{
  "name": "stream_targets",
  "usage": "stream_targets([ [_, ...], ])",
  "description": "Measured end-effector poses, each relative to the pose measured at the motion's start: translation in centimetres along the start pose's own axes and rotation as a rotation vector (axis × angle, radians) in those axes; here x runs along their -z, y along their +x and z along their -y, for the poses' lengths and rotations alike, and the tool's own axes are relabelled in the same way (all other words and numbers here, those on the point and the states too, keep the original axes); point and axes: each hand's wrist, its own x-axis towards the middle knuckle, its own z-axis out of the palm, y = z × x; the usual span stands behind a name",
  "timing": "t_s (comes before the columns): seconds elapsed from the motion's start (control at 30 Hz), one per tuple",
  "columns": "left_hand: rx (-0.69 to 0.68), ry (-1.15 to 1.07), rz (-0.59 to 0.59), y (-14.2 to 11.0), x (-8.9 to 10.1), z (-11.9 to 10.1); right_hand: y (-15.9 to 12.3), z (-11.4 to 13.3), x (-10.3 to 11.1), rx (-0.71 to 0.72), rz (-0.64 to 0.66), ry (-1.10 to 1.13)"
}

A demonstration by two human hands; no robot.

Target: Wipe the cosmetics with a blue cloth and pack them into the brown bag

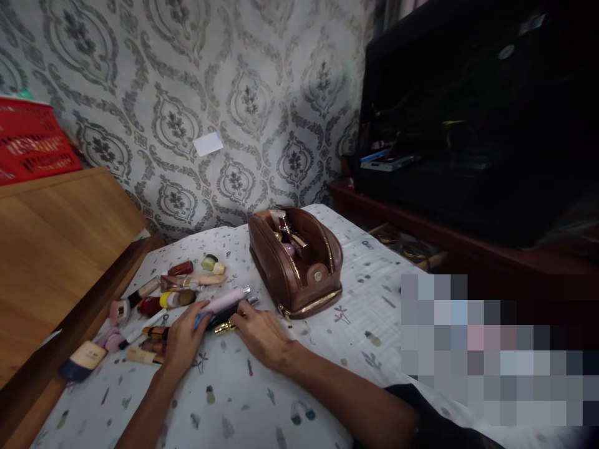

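Note:
My left hand [185,337] is closed round the near end of a pale pink tube [224,300] with a silver tip. A bit of blue shows under its fingers. Close to its right, my right hand [262,335] pinches a small shiny gold tube [224,328]. Dark slim sticks [234,310] lie between the two hands, partly covered by fingers. Ahead, a brown makeup bag [299,274] stands unzipped, with several cosmetics [292,237] inside. Left of my hands lie a yellow-banded bottle [175,299], a clear pinkish tube [180,282] and a beige bottle with a dark cap [83,362].
A white patterned cloth [234,399] covers the surface. A wooden panel [60,237] borders it on the left, bearing a red basket [37,140]. On the right stand a dark TV [468,125] and a reddish cabinet [369,212]. Part of the lower right is pixelated.

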Motion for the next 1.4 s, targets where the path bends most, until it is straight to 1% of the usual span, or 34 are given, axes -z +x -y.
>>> stream_targets([
  [0.13, -0.064, 0.003, -0.050, -0.2, 0.0, -0.3, 0.1, -0.2, 0.1, -0.053, -0.001, -0.012],
  [0.23, -0.102, -0.003, -0.047, -0.2, 0.2, -0.7, 0.1, -0.1, 0.1, -0.053, -0.009, -0.010],
  [0.37, -0.112, -0.033, -0.025, -0.2, 0.5, -0.9, 0.0, 0.1, 0.1, -0.012, -0.002, 0.014],
  [0.57, -0.087, -0.044, -0.022, -0.4, 0.8, -1.4, -0.2, 0.3, 0.2, 0.067, 0.023, 0.104],
  [0.77, -0.095, -0.030, -0.012, -0.6, 1.0, -2.0, -0.1, -0.1, -0.8, 0.083, -0.016, 0.170],
  [1.0, -0.133, 0.008, -0.025, -0.9, 1.2, -2.2, 0.0, -0.4, -1.6, 0.128, 0.015, 0.245],
  [1.2, -0.167, 0.027, -0.040, -1.0, 1.3, -2.2, 0.0, -0.3, -1.4, 0.126, -0.050, 0.343],
  [1.4, -0.186, 0.046, -0.056, -1.1, 1.4, -2.1, -0.2, -0.2, -1.7, 0.140, -0.089, 0.360],
])
